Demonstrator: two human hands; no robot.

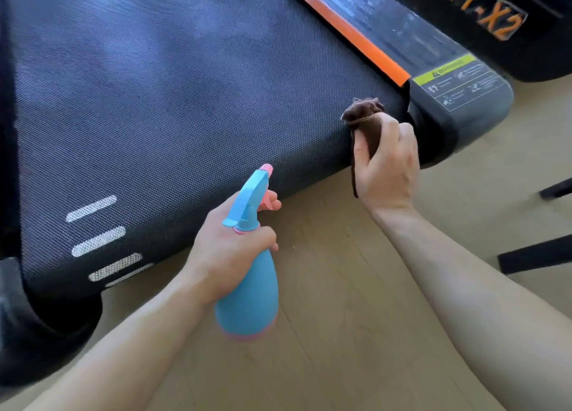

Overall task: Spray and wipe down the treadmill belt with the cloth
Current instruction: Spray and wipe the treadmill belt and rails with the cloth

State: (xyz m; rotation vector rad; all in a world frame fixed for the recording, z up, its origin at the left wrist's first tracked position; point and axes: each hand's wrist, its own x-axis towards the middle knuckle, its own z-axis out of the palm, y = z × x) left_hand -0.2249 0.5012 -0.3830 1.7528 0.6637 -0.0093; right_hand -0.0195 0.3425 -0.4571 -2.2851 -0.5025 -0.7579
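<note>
Well, at the far left a black end cap (pixel 37 333) closes off the near corner of the treadmill, and the treadmill belt (pixel 170 101) runs up and away from it, dark and finely textured. Four short white stripes (pixel 99 240) are printed on the belt close to its near edge.

Next comes my left hand (pixel 229 249), over the pale wooden floor (pixel 340 348) just short of the belt's edge. Its fingers (pixel 266 238) are curled round the neck of the blue spray bottle (pixel 250 293), with one hooked on the pink trigger. The nozzle points up toward the belt, and the bottle's round body hangs below my wrist.

To the right of that, my right hand (pixel 387 169) is at the belt's near right corner. Its fingers (pixel 405 138) and thumb are clenched round the brown cloth (pixel 363 116), which is bunched up and sticks out above my knuckles over the belt. I cannot tell whether the cloth touches the belt.

Just beyond the cloth an orange strip (pixel 356 36) lines the belt's right edge, and beside it runs the black side rail (pixel 411 29), which carries a warning label (pixel 455 79). Orange lettering (pixel 489 11) reading TT-X2 shows on a black part at the top right. At the far right, two dark legs (pixel 538 259) stand on the floor, well apart from my hands.
</note>
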